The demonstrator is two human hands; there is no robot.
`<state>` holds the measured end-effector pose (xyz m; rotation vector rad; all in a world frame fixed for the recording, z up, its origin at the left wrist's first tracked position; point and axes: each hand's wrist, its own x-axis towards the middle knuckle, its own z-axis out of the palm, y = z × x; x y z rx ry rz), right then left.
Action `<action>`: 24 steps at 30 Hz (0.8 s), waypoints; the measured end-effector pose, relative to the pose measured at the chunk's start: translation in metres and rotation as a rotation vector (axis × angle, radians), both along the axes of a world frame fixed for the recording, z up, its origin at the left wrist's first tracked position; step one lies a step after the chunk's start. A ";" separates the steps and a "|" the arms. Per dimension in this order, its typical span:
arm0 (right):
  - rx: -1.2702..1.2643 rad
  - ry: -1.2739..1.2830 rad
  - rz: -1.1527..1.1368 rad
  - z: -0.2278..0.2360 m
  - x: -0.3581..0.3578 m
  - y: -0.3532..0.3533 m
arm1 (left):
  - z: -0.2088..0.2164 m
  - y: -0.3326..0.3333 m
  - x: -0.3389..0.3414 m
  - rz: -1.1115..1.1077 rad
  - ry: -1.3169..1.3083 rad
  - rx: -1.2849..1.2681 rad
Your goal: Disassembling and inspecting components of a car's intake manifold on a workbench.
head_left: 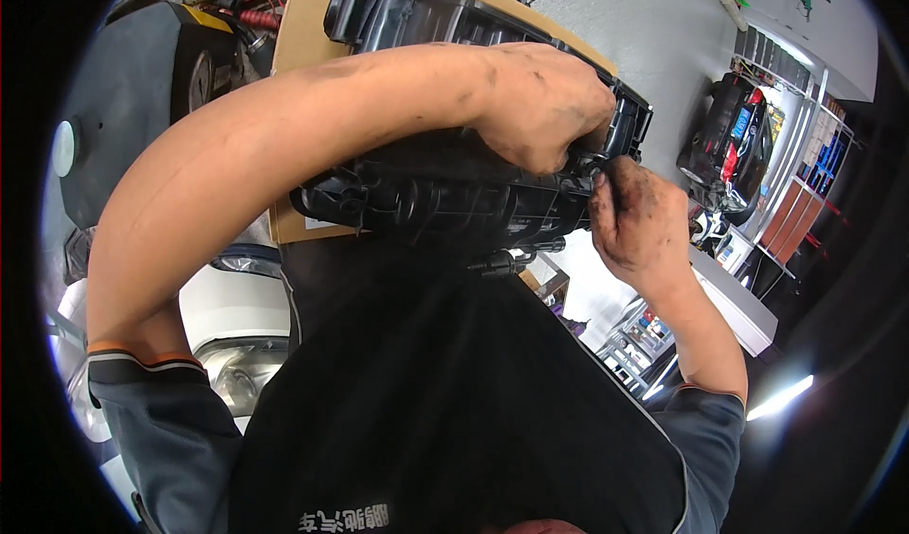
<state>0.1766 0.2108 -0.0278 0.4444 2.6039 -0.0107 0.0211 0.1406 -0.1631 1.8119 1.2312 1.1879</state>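
A long black plastic car-part housing [436,203] with ribs and clips lies across a piece of brown cardboard [298,75] in front of my body. My left arm reaches over it from the left, covering its middle. At its right end, my left hand [544,108] is closed with the fingers curled downward; the fingertips are hidden. Just below and to the right, my right hand [642,214] is closed too, thumb and fingers pressed together against the same end of the housing. Whatever small piece sits between the hands cannot be made out. Dark smudges mark both hands.
A dark grey machine casing [123,108] stands at the left, with red cables [260,18] behind it. A headlight [237,373] of a white vehicle is close at lower left. Across the grey floor [653,32], a black car [729,141] and shelving [819,174] stand at the right.
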 end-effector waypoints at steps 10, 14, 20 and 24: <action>-0.002 0.158 -0.192 -0.006 0.014 -0.006 | 0.000 -0.001 -0.004 -0.047 0.024 0.024; -0.099 0.465 -0.257 -0.007 0.045 0.026 | 0.011 -0.005 -0.009 -0.076 0.078 -0.038; -0.182 0.515 -0.293 -0.020 0.106 0.048 | 0.052 -0.065 -0.011 0.232 0.328 -0.143; -0.260 0.617 -0.318 -0.044 0.115 0.043 | 0.057 -0.121 -0.012 0.459 0.455 -0.276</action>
